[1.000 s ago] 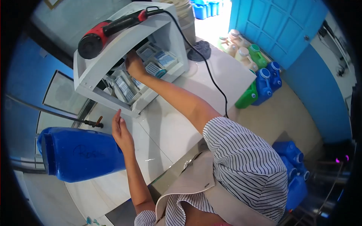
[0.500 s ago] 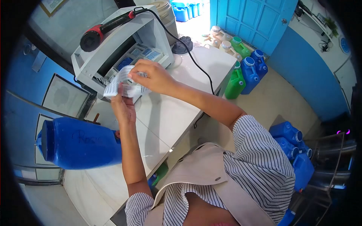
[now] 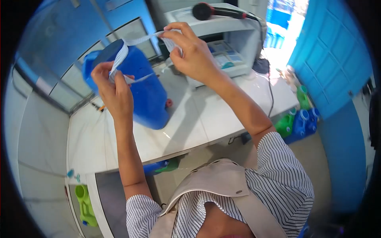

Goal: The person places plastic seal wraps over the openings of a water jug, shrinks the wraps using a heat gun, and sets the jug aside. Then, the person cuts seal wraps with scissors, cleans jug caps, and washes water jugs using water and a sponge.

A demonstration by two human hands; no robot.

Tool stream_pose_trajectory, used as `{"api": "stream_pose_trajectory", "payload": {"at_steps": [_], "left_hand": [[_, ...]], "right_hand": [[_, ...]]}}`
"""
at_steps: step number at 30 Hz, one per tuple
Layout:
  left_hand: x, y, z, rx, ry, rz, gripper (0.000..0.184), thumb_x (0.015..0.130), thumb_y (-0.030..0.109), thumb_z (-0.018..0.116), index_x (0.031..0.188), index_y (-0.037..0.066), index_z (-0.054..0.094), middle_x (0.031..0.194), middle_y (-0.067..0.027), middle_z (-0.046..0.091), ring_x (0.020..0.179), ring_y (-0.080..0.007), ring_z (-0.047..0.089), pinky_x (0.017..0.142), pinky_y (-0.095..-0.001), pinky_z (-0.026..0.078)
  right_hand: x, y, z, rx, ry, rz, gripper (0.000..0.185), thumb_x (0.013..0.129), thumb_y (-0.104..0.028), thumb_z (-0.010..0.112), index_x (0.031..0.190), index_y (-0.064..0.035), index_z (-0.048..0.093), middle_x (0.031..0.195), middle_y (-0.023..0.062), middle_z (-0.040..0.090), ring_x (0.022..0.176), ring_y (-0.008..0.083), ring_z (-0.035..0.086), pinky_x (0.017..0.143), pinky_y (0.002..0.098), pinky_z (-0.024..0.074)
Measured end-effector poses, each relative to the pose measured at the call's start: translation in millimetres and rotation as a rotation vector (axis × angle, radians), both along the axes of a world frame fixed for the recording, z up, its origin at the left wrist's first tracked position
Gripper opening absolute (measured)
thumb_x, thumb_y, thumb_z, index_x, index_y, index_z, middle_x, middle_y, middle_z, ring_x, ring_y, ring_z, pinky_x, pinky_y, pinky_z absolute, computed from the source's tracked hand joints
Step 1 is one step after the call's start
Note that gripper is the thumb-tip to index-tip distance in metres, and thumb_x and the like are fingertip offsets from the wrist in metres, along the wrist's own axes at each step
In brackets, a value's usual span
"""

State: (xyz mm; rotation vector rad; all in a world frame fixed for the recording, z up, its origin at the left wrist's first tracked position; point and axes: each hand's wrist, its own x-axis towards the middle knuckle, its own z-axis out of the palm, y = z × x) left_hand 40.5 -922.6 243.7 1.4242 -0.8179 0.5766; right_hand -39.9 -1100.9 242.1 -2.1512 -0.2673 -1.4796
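A thin white band (image 3: 141, 40) with printed lines, apparently a loop, is stretched between my two hands. My left hand (image 3: 113, 89) pinches one side of it, in front of the big blue water container (image 3: 149, 101). My right hand (image 3: 190, 51) grips the other side between thumb and fingers, in front of the white cabinet. The upright container has a dark lid (image 3: 109, 53) and a red tap (image 3: 169, 103) low on its side. From this angle I cannot tell whether the band touches the container.
On the white cabinet (image 3: 246, 33) lies a corded black-and-red tool (image 3: 224, 12); trays with packets sit inside. The white tiled counter (image 3: 186, 123) runs below my arms. Blue and green jugs (image 3: 301, 121) stand on the floor at right, near the blue door (image 3: 333, 51).
Both hands have moved from the cabinet opening to the blue container, carrying the band. It is now spread wide between them. My view has turned left.
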Motion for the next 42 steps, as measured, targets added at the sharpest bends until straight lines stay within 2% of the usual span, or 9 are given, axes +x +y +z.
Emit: {"api": "stream_pose_trajectory", "payload": {"at_steps": [2,4,10,16,24,27,30,33,42], "left_hand": [[13.2,18.3,19.0,0.213,-0.245,0.383,0.013,0.082,0.005,0.046,0.092,-0.003,0.050,0.104,-0.0148,0.057,0.077,-0.0218,0.061,0.069,-0.0327,0.048],[24.8,26.0,32.7,0.121,-0.090,0.387,0.016,0.083,0.009,0.048,0.089,-0.002,0.056,0.096,-0.0139,0.060,0.085,-0.0229,0.060,0.074,-0.0325,0.045],[101.1,42.9,34.0,0.247,-0.087,0.672,0.023,0.078,0.007,0.049,0.097,-0.003,0.057,0.096,-0.0142,0.060,0.088,-0.0211,0.058,0.077,-0.0311,0.045],[87.3,48.1,47.7,0.123,0.102,0.181,0.031,0.071,-0.004,0.043,0.100,-0.002,0.054,0.094,-0.0124,0.060,0.083,-0.0163,0.056,0.071,-0.0258,0.043],[89.9,48.5,49.9,0.245,-0.013,0.298,0.035,0.066,-0.007,0.038,0.089,0.002,0.062,0.096,-0.0112,0.059,0.094,-0.0225,0.055,0.081,-0.0300,0.042],[104.2,46.2,48.9,0.353,-0.037,0.320,0.045,0.070,-0.005,0.039,0.105,0.004,0.064,0.109,-0.0124,0.060,0.106,-0.0205,0.054,0.094,-0.0265,0.036],[112.7,43.2,47.0,0.292,0.016,0.322,0.043,0.069,-0.004,0.039,0.104,0.000,0.063,0.107,-0.0167,0.061,0.104,-0.0279,0.055,0.091,-0.0297,0.039],[126.0,39.8,48.9,0.321,0.133,0.241,0.042,0.072,-0.001,0.039,0.109,-0.004,0.059,0.111,-0.0178,0.060,0.107,-0.0265,0.054,0.092,-0.0292,0.038],[129.6,41.4,54.2,0.314,0.243,0.185,0.044,0.076,0.003,0.038,0.116,-0.006,0.054,0.115,-0.0209,0.057,0.110,-0.0268,0.052,0.095,-0.0296,0.036]], "right_hand": [[22.5,8.3,14.2,-0.088,-0.059,0.016,0.038,0.069,0.004,0.049,0.105,-0.0079,0.057,0.113,0.0054,0.051,0.065,0.0210,0.057,0.057,0.0306,0.0452],[43.8,20.0,29.0,-0.116,-0.015,0.075,0.039,0.070,0.002,0.048,0.107,-0.0070,0.055,0.115,0.0057,0.051,0.069,0.0247,0.058,0.062,0.0340,0.0468],[139.0,22.9,35.7,-0.162,0.113,0.059,0.043,0.071,-0.004,0.045,0.113,-0.0036,0.054,0.123,0.0104,0.048,0.111,0.0291,0.048,0.094,0.0351,0.0394],[144.3,17.5,58.3,0.155,0.469,0.437,0.048,0.068,-0.001,0.043,0.114,-0.0011,0.057,0.118,0.0165,0.054,0.109,0.0287,0.051,0.093,0.0325,0.0386],[150.9,12.9,61.2,0.001,0.442,0.396,0.053,0.069,0.000,0.043,0.121,0.0006,0.051,0.128,0.0141,0.048,0.112,0.0257,0.050,0.094,0.0292,0.0383],[167.3,16.6,52.7,-0.063,0.413,0.356,0.052,0.071,-0.002,0.042,0.123,0.0001,0.049,0.130,0.0143,0.045,0.114,0.0265,0.047,0.097,0.0287,0.0356],[167.4,18.7,60.5,0.028,0.434,0.377,0.052,0.072,-0.002,0.040,0.123,-0.0004,0.050,0.127,0.0139,0.049,0.109,0.0254,0.050,0.094,0.0286,0.0367],[158.3,9.8,76.3,0.137,0.782,0.474,0.052,0.073,-0.002,0.040,0.124,-0.0008,0.050,0.119,0.0125,0.055,0.104,0.0196,0.051,0.088,0.0240,0.0371],[174.1,15.6,73.4,0.169,0.734,0.526,0.053,0.075,-0.003,0.041,0.128,-0.0006,0.045,0.126,0.0138,0.049,0.115,0.0210,0.045,0.096,0.0272,0.0334]]}}
